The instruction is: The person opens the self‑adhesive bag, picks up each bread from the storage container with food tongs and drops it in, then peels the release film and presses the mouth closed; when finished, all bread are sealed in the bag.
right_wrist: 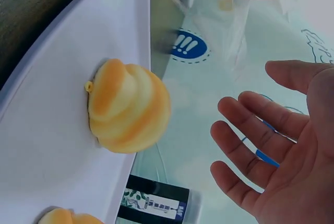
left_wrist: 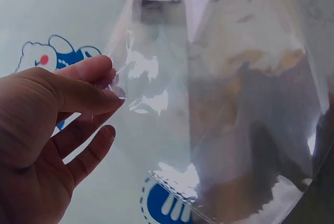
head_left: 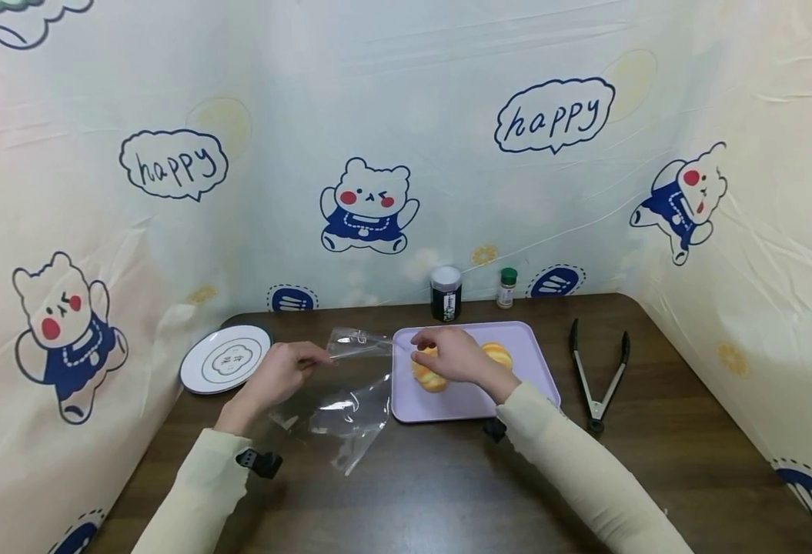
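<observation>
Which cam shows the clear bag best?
Left wrist: the clear bag fills much of the frame, creases and glare showing large. Head shows it smaller, with the table visible through it; right wrist catches only a hazy part near the top.

Soft, diffuse light with white glare on the clear bag point(left_wrist: 214, 109).

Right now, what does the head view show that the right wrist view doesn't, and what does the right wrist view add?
Only the head view shows the tongs, the small bottle with a green cap and the person's sleeves.

Only the right wrist view shows the palm side of the right hand and a tiny yellow bit at one bun's edge.

Both show buns on the tray, the dark jar and the left hand pinching the clear bag.
</observation>
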A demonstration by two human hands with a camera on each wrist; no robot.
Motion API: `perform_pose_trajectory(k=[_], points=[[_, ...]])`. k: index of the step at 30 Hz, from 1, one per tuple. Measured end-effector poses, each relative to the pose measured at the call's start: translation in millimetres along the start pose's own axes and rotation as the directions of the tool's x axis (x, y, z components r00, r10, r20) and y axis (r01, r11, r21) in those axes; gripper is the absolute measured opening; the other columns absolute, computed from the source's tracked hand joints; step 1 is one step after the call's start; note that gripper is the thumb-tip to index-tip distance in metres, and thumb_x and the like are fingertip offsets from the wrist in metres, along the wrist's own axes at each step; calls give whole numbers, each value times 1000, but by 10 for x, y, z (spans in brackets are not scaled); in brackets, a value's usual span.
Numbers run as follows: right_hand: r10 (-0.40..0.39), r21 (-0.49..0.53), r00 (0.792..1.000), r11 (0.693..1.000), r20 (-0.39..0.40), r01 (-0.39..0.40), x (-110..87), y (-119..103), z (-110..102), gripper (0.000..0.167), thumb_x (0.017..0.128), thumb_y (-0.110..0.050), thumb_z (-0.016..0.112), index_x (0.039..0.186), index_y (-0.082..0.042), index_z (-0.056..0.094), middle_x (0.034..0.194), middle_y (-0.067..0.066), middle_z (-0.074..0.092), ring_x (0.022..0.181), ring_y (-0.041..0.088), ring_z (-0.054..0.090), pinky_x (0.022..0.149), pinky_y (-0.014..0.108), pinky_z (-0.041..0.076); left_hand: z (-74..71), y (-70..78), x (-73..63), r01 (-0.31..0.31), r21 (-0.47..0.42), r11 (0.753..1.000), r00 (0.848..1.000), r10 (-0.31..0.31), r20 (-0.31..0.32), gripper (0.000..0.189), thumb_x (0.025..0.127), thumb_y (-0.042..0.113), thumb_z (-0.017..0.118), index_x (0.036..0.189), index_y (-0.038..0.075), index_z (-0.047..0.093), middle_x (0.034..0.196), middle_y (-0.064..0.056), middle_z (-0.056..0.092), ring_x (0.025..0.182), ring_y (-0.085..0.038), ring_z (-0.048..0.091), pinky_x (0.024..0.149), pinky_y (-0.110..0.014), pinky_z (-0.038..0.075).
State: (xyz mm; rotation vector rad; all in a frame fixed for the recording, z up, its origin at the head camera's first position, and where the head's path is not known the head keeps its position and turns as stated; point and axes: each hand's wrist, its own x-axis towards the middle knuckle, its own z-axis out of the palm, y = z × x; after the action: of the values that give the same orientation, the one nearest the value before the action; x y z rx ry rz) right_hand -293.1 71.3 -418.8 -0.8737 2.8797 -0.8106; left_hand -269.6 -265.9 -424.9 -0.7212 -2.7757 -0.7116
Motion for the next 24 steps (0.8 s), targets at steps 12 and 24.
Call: perform_pose_trajectory(k=[12,24], points=[[-34,97,999,995,14,32,2,-28,2,24,97,-32,64,112,-16,74,95,-5,72,85,7,61,78,26,52,17,249,75,-122,-23,992,992,122,3,35,79,-14,68,99,13,80,104,-1,78,99,-22,73,88,-41,58],[-107,154,994,983,21,103,35,-42,42,13,97,-24,65,91,-17,75,76,-4,70,65,5,54,62,22,44,73,392,108,-147,-47,988,987,150,56,36,79,-13,69,100,14,80,112,2,76,107,-21,71,92,-42,57]])
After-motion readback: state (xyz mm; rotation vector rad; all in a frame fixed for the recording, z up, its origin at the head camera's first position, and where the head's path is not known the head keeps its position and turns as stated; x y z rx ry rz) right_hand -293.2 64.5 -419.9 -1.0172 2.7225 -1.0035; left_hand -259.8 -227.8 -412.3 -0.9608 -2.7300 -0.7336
